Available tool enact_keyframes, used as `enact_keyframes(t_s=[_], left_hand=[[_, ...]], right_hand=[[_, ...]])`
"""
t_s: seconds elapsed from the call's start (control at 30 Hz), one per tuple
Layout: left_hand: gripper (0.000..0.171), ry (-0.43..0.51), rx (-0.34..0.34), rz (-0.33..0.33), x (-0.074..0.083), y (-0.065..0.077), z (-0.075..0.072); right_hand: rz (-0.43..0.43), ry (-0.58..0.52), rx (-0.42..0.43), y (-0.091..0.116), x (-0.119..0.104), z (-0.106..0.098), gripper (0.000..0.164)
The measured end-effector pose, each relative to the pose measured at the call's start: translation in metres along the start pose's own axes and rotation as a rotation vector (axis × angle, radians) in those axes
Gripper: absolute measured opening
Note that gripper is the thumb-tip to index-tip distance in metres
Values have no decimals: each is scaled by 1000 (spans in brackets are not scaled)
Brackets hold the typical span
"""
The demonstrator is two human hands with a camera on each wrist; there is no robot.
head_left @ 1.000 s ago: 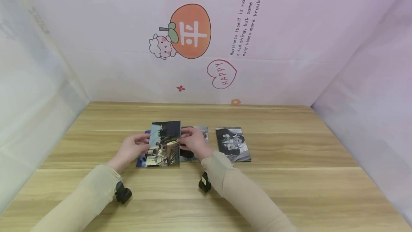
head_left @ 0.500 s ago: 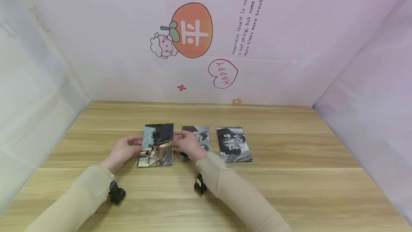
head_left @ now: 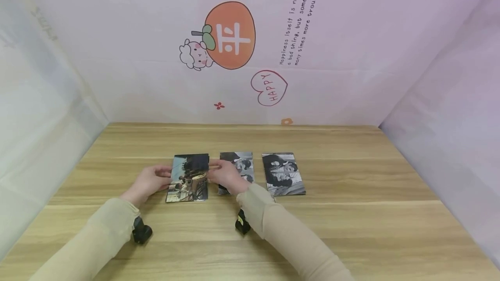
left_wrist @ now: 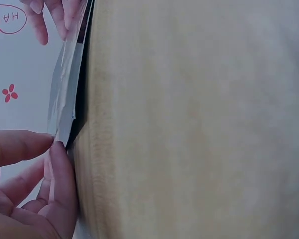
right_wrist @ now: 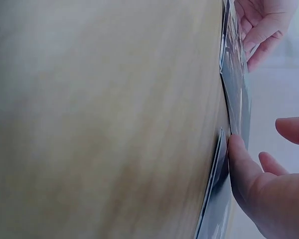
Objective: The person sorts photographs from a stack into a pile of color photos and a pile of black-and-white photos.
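On the pale wall (head_left: 332, 90), a red heart (head_left: 269, 88) says "HAPPY". Your left hand (head_left: 149, 181) pinches the colour picture (head_left: 189, 179) by its left edge; your right hand (head_left: 228, 175) touches its right edge with straight fingers, thumb apart. Two grey pictures (head_left: 283, 174) lie to its right on the wooden tabletop (head_left: 351, 229).

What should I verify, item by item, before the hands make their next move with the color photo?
1. Color photo picture side up: ok.
2. Left hand at the photo's left edge: ok; whether it pinches or merely touches, cannot tell.
3. Right hand firmly gripping: not ok; a fingertip meets the right edge, with the thumb apart.
4. Edges flush: not ok; layers look out of line in the left wrist view.
5. Middle black-and-white photo uncovered: not ok; the right hand hides part of it in the head view.
6. Right black-and-white photo free of both hands: ok.
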State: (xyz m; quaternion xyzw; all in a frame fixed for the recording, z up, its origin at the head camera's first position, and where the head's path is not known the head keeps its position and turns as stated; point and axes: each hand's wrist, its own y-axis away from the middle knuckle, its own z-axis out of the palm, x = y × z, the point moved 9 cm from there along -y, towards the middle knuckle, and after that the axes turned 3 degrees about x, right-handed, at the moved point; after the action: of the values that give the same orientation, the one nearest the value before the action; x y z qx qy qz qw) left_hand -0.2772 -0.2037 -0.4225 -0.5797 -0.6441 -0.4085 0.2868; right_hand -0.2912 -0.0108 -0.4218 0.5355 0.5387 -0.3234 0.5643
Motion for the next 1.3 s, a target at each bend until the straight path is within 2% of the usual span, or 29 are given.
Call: enact_keyframes(t_s=[0.2, 0.67, 0.83, 1.03, 1.3], left_hand=[[42, -68, -10, 1, 0, -1, 1], [42, -130, -53, 22, 5, -1, 2], [41, -169, -55, 50, 7, -1, -1], [43, -175, -54, 84, 15, 2, -2], [43, -157, -52, 134, 32, 11, 8]], right_hand=[[12, 33, 2, 3, 1, -1, 42], [-6, 67, 0, 7, -2, -5, 48], [-22, 44, -4, 8, -6, -7, 46], [-40, 7, -36, 14, -12, -12, 45], [-103, 35, -72, 24, -17, -20, 47]])
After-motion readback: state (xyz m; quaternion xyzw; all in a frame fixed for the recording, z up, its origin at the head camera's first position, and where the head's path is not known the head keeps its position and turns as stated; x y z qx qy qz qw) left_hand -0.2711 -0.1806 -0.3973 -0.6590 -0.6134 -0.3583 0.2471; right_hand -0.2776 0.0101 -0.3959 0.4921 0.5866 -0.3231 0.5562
